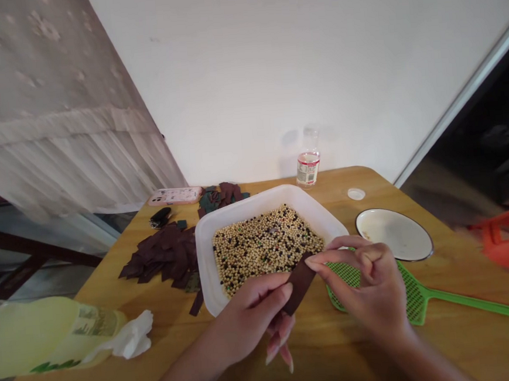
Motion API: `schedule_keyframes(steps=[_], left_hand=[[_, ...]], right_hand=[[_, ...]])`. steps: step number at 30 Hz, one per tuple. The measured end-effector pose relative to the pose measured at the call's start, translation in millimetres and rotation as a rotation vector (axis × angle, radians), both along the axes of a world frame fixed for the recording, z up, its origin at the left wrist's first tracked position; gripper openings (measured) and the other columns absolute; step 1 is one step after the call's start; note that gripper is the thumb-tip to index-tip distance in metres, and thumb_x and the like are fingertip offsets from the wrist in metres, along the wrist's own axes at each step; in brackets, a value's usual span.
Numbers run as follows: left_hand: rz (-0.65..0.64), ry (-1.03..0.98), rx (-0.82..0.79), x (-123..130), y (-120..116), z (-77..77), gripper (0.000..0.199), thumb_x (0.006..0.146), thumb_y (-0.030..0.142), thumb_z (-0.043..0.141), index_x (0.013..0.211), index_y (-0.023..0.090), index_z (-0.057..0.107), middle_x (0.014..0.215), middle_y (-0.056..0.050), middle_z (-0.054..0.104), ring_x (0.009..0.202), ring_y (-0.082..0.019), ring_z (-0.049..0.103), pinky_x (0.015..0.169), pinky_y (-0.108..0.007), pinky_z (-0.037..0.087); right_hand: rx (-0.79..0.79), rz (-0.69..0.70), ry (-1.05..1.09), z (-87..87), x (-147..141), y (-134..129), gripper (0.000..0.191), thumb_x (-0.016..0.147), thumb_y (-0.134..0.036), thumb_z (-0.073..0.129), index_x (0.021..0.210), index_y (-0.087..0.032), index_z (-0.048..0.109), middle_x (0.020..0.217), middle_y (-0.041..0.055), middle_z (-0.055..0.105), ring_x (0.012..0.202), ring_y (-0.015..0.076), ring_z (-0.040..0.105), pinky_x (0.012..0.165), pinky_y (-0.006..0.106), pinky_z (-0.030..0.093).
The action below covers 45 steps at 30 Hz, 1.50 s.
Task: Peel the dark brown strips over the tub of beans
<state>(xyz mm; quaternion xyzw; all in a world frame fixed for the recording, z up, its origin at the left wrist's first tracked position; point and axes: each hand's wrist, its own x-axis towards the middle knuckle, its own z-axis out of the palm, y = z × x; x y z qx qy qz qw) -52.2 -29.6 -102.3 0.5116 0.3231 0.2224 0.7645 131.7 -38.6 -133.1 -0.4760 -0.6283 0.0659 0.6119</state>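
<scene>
A dark brown fabric strip [300, 282] is stretched between my two hands, just over the near edge of a white plastic tub [208, 276]. My left hand [259, 307] pinches its lower end between thumb and index finger, the other fingers hanging loosely below. At the upper end, the thumb and index finger of my right hand [371, 281] are pressed together on the strip. Inside the tub lie many small beads [263, 242], mostly cream with dark ones mixed in. Left of the tub is a pile of similar dark brown pieces [166, 250].
Behind the tub stand a clear bottle [308, 165] and more green and brown pieces [222, 198]. A phone [175, 196] and black key fob [160, 216] lie back left. On the right are a white lid [356, 193], a plate [394, 235] and a green fly swatter [415, 295]. A yellowish bottle [49, 333] lies left.
</scene>
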Motion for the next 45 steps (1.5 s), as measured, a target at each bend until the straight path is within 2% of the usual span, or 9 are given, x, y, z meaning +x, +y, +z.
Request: schedule_keyframes(steps=[4,7,11,24,29,32,36,41,45], left_hand=[[-0.059,0.014,0.002,0.0,-0.2,-4.3,0.032,0.089,0.047,0.05,0.077,0.018,0.05,0.045,0.009,0.046,0.031,-0.003,0.04,0.034,-0.013,0.035],[-0.062,0.001,-0.018,0.9,0.0,-7.2,0.03,0.09,0.046,0.049,0.08,0.018,0.05,0.044,0.009,0.048,0.03,-0.003,0.041,0.033,-0.012,0.033],[-0.072,-0.019,-0.023,2.3,0.3,-8.7,0.034,0.088,0.049,0.051,0.073,0.018,0.047,0.045,0.008,0.05,0.028,-0.003,0.04,0.03,-0.012,0.03],[-0.019,-0.063,-0.054,2.0,-1.3,-7.2,0.031,0.086,0.048,0.055,0.08,0.018,0.051,0.043,0.01,0.046,0.029,-0.003,0.036,0.035,-0.014,0.04],[-0.043,-0.044,-0.05,2.3,-1.5,-4.7,0.031,0.086,0.048,0.055,0.081,0.017,0.052,0.043,0.01,0.045,0.03,-0.003,0.037,0.035,-0.013,0.036],[-0.043,-0.05,-0.046,2.7,-1.4,-3.0,0.033,0.086,0.048,0.055,0.076,0.018,0.049,0.044,0.009,0.047,0.03,-0.003,0.038,0.036,-0.014,0.039],[-0.016,-0.044,-0.046,2.3,-1.3,-3.2,0.031,0.086,0.048,0.055,0.083,0.017,0.054,0.044,0.009,0.047,0.03,-0.003,0.037,0.035,-0.013,0.037],[-0.016,-0.05,-0.049,1.4,-0.9,-2.9,0.031,0.086,0.047,0.055,0.081,0.017,0.053,0.044,0.009,0.045,0.03,-0.002,0.037,0.035,-0.013,0.036],[-0.009,-0.066,-0.038,2.1,-0.7,-2.7,0.029,0.087,0.047,0.054,0.085,0.017,0.053,0.043,0.01,0.045,0.029,-0.003,0.036,0.037,-0.015,0.041]], right_hand=[[0.013,-0.002,0.008,-1.3,0.1,0.8,0.045,0.078,-0.015,0.071,0.077,-0.028,0.028,0.066,-0.0037,0.072,0.081,0.021,0.065,0.068,0.035,0.048],[0.02,0.006,0.015,0.2,0.8,1.1,0.045,0.078,-0.014,0.071,0.076,-0.028,0.028,0.066,-0.0037,0.073,0.08,0.0208,0.065,0.068,0.035,0.048],[0.037,0.002,0.007,3.7,2.5,1.1,0.044,0.079,-0.014,0.07,0.075,-0.028,0.028,0.066,-0.0043,0.072,0.079,0.021,0.066,0.07,0.037,0.047],[0.084,0.0,-0.09,4.1,0.8,-0.7,0.041,0.079,-0.015,0.07,0.072,-0.028,0.031,0.067,-0.0049,0.073,0.074,0.0203,0.067,0.067,0.038,0.048],[0.076,0.033,-0.073,4.1,2.3,0.0,0.041,0.079,-0.014,0.07,0.074,-0.028,0.031,0.067,-0.0049,0.073,0.075,0.02,0.067,0.062,0.035,0.049],[0.076,0.028,-0.046,4.1,2.1,-0.1,0.043,0.078,-0.015,0.07,0.074,-0.028,0.03,0.067,-0.0047,0.073,0.076,0.0206,0.067,0.061,0.034,0.049],[0.062,0.041,-0.071,3.8,-0.4,-1.5,0.045,0.079,-0.017,0.071,0.071,-0.028,0.028,0.066,-0.005,0.073,0.076,0.0203,0.067,0.063,0.034,0.049],[0.052,-0.012,-0.068,3.8,-0.6,-1.6,0.043,0.08,-0.018,0.07,0.071,-0.028,0.029,0.067,-0.0048,0.073,0.075,0.0199,0.066,0.061,0.033,0.047],[0.078,0.031,-0.104,5.5,0.3,-1.1,0.044,0.079,-0.015,0.069,0.07,-0.027,0.028,0.066,-0.0063,0.073,0.074,0.0197,0.067,0.062,0.034,0.048]])
